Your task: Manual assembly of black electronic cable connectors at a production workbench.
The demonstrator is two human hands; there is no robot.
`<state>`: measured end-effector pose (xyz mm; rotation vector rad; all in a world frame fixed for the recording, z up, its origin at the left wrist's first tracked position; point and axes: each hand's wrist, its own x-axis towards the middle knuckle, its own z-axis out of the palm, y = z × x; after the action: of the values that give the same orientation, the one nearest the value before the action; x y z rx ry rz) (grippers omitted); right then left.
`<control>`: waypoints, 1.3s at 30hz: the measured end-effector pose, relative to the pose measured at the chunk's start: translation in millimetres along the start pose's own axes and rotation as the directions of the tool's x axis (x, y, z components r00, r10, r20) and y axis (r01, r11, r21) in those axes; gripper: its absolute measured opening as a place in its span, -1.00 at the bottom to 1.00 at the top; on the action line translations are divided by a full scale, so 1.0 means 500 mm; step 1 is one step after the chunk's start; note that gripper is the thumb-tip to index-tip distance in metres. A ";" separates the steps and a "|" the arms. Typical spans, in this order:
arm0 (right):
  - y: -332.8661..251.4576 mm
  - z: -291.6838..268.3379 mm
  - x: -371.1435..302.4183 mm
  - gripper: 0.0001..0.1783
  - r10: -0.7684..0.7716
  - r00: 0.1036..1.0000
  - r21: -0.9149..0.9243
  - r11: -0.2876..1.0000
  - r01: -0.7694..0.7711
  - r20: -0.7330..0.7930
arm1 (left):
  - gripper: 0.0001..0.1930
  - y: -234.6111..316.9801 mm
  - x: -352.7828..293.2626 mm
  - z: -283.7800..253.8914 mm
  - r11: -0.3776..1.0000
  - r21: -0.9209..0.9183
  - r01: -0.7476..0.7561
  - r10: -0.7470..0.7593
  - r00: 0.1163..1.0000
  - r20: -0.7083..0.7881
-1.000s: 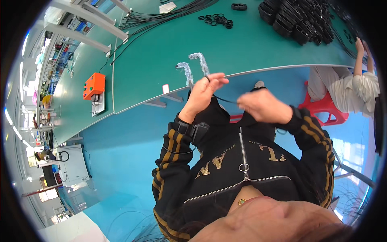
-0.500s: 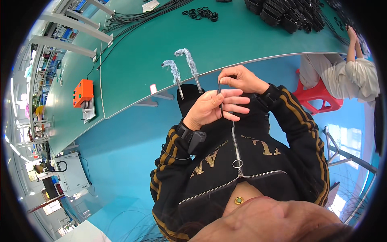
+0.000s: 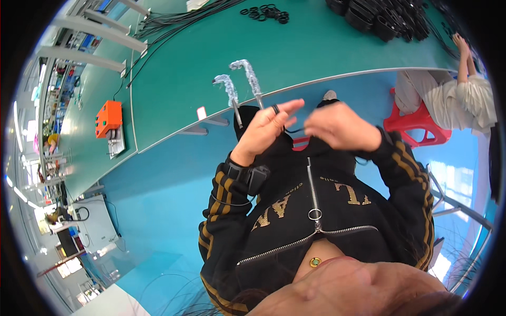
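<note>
A thin black cord (image 3: 295,130) runs between my two hands, low in front of my jacket. My left hand (image 3: 263,130) has its fingers stretched to the right, with a black band (image 3: 275,109) of the cord round one finger and the thumb close against the cord. My right hand (image 3: 345,126) is curled and smeared by motion; the cord's other end disappears at its fingertips. Beyond my left hand, two bent metal rods (image 3: 252,84) wrapped in clear plastic stick out over the edge of the green table (image 3: 179,79).
Small black rings (image 3: 266,13) and long black cables (image 3: 174,23) lie on the table. A pile of black bundles (image 3: 382,18) is at the far right. An orange box (image 3: 109,120) stands left. Another person (image 3: 464,97) sits right, by a red stool (image 3: 419,129).
The cord, upright between my hands before, now lies nearly level and is wrapped round a left finger. My right hand has moved down and right; my left hand has turned.
</note>
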<state>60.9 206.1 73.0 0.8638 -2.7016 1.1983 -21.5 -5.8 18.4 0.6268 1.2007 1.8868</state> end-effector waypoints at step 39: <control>0.114 0.065 0.017 -0.81 0.064 0.996 0.376 0.926 -0.037 -0.058 | -0.49 0.019 -0.030 0.045 0.897 -0.329 0.295 -0.187 0.928 0.324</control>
<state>29.6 210.0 15.0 0.7706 -2.4921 1.7597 0.4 -8.9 36.7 0.4904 0.6736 1.6801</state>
